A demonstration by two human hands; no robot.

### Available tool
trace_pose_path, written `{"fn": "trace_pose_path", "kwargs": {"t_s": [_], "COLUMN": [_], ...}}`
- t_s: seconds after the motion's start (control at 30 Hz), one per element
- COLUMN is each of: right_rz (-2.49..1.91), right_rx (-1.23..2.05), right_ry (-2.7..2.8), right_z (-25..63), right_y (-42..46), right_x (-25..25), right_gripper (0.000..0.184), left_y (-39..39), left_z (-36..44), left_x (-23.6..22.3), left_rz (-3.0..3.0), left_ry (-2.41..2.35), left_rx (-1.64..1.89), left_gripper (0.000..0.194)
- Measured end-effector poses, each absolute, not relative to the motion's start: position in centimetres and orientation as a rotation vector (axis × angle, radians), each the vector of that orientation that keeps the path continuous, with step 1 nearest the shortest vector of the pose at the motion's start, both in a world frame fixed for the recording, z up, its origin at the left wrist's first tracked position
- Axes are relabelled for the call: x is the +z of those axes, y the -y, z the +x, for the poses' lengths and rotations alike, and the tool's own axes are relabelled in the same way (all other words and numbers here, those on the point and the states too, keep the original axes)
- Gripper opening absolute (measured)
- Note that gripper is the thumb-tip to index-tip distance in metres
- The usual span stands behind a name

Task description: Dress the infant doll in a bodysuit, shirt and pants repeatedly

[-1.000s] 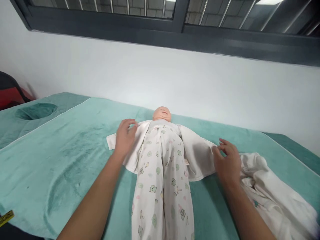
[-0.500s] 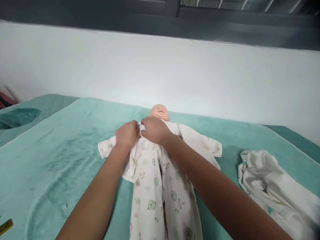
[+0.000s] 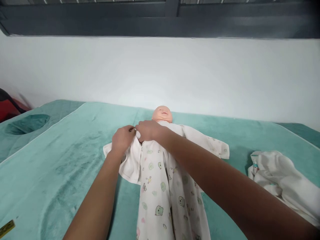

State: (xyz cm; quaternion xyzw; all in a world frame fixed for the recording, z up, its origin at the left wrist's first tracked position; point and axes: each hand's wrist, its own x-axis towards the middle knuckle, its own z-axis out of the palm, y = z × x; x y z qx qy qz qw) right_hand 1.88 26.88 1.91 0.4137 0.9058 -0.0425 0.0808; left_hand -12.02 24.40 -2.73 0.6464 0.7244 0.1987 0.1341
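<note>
"Doll (image 3: 162,114) placement?"

"Face up around the middle of the frame, on a green-covered bed (image 3: 82,143), its head near the white wall (image 3: 160,73)."

"And the left hand (image 3: 122,140)?"

"Left of centre, thumb and fingers pinching the edge of a white jacket (image 3: 131,163) by the doll's chest."

"The right hand (image 3: 149,130), too?"

"It reaches across the doll, just beside the other, fingers curled against that jacket. The fingertips are hidden, so I can't tell whether it grips."

"What else?"

"A printed garment (image 3: 155,193) runs from the doll's chest down to the bottom edge, and a crumpled white cloth (image 3: 282,173) lies at lower right, well apart from the doll."
</note>
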Motion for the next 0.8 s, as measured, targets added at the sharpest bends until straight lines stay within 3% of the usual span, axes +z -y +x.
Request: {"fn": "trace_pose_path", "kwargs": {"t_s": [0.33, 0.8], "right_rz": [1.142, 1.192], "right_rx": [-0.229, -0.23], "right_ry": [-2.717, -2.74], "right_z": [1.9, 6.1], "right_y": [-27.5, -26.6], "right_x": [1.7, 5.5], "right_gripper": [0.026, 0.037], "left_y": [-24.5, -21.5], "left_z": [-12.4, -12.3], "left_x": [-3.4, -3.9], "left_rz": [1.856, 1.85], "left_ry": [-2.1, -2.065], "left_rx": [0.649, 1.202], "left_gripper": [0.036, 0.033]}}
